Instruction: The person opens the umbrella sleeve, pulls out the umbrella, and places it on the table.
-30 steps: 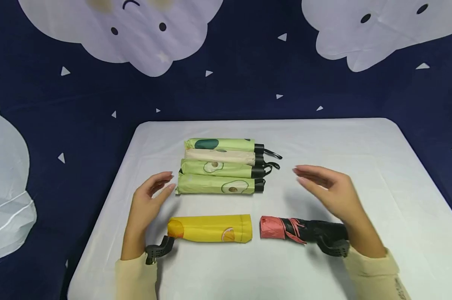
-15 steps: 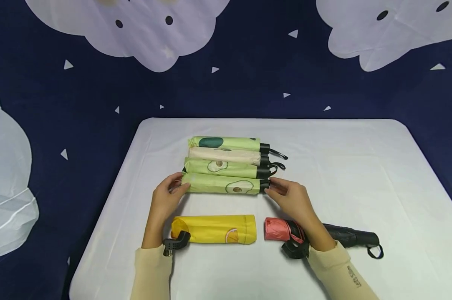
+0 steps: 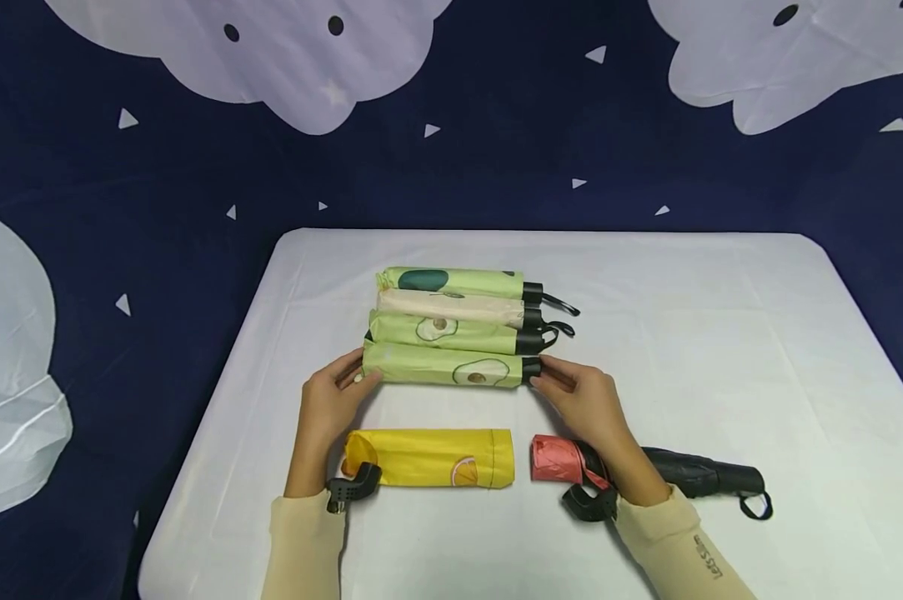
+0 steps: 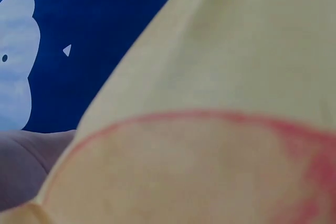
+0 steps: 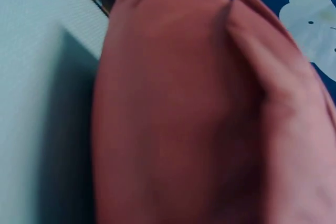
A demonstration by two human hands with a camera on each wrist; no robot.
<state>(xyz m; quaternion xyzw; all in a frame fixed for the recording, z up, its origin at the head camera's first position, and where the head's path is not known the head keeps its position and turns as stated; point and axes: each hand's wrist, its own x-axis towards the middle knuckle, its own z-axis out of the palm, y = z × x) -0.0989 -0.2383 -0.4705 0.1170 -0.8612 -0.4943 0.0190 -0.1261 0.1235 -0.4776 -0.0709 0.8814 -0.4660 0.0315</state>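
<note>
Four-square to me lies a row of several folded umbrellas, the nearest a light green umbrella with an avocado print (image 3: 443,364). At its left end, my left hand (image 3: 331,406) holds it between thumb and fingers. My right hand (image 3: 584,402) pinches the black handle (image 3: 530,370) at its other end. Behind it lie another green avocado umbrella (image 3: 469,334), a cream umbrella (image 3: 459,307) and a green umbrella with a dark green patch (image 3: 469,282). Yellow printed fabric (image 4: 199,166) fills much of the left wrist view; reddish folded fabric (image 5: 173,103) fills the right one.
A yellow cylindrical cover with a citrus print (image 3: 436,458) lies in front, between my forearms. Under my right wrist is a red and black folded umbrella (image 3: 699,472), partly hidden. The white table (image 3: 691,317) meets a dark blue backdrop (image 3: 496,175) with clouds.
Both hands have come inward to the ends of the nearest green umbrella and now hold it. Over the last half second they have barely moved; the head view has shifted slightly.
</note>
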